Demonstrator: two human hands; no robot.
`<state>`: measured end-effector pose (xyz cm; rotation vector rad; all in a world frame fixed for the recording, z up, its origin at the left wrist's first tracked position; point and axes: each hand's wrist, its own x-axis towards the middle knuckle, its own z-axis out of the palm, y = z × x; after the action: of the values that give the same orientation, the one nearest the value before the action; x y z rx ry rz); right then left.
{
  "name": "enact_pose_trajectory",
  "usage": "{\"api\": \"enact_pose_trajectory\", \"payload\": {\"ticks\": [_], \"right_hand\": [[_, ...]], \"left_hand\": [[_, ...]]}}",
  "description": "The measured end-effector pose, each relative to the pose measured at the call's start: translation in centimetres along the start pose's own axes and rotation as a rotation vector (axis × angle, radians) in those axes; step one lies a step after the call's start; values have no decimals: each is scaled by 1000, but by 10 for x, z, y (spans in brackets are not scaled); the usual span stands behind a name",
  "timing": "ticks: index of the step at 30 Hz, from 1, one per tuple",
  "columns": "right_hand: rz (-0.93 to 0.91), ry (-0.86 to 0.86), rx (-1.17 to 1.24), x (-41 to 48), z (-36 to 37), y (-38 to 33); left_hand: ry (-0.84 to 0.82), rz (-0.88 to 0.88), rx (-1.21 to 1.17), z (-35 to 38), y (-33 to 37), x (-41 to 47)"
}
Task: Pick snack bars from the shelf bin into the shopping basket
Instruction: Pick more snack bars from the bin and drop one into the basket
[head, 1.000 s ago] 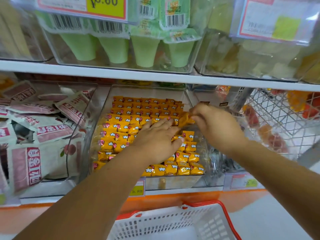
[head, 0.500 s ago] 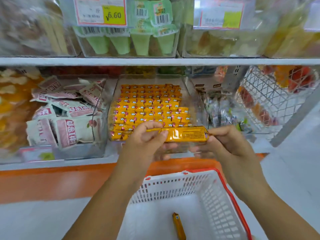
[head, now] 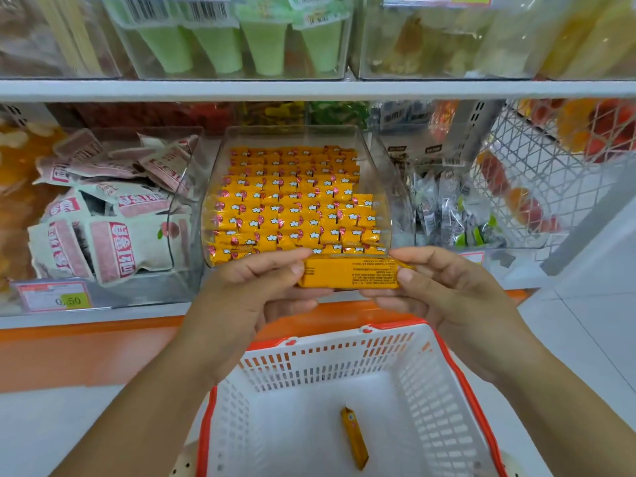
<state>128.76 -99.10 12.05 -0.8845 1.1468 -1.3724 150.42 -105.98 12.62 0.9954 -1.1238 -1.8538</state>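
An orange snack bar (head: pixel 347 273) is held level between my two hands, printed back side up, in front of the shelf edge. My left hand (head: pixel 254 290) pinches its left end and my right hand (head: pixel 447 287) pinches its right end. Behind it a clear shelf bin (head: pixel 395 187) holds several rows of the same orange bars (head: pixel 292 204). Below my hands stands a white shopping basket with a red rim (head: pixel 461 376). One orange bar (head: pixel 354 438) lies on the basket's floor.
A clear bin of pink-and-white snack bags (head: pixel 103 218) sits left of the bar bin. A bin of small dark wrapped snacks (head: pixel 447 208) and a wire basket (head: pixel 537 180) are on the right. Green cone packs (head: pixel 241 43) fill the upper shelf. An orange base strip (head: pixel 86 352) runs below.
A second ago both hands were in the bin at the bars. They drew back with one bar and hold it over the basket; since half a second ago it has barely moved.
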Motion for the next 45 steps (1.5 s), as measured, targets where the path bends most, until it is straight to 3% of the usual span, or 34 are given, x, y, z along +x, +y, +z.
{"api": "enact_pose_trajectory", "payload": {"ticks": [9,16,22,25,35,45], "right_hand": [[46,1,99,13,-6,3],[-71,110,-90,19,-5,18],[-170,162,22,22,6,18],[-200,147,2,20,12,14],[-168,115,-119,22,4,21],[-92,27,-14,27,1,20]], "left_hand": [[-115,15,48,-6,2,12],[111,102,223,0,-3,13],[231,310,286,6,-2,9],[216,374,304,3,-1,8],[101,234,263,-8,-2,12],[125,202,178,-13,-4,18]]}}
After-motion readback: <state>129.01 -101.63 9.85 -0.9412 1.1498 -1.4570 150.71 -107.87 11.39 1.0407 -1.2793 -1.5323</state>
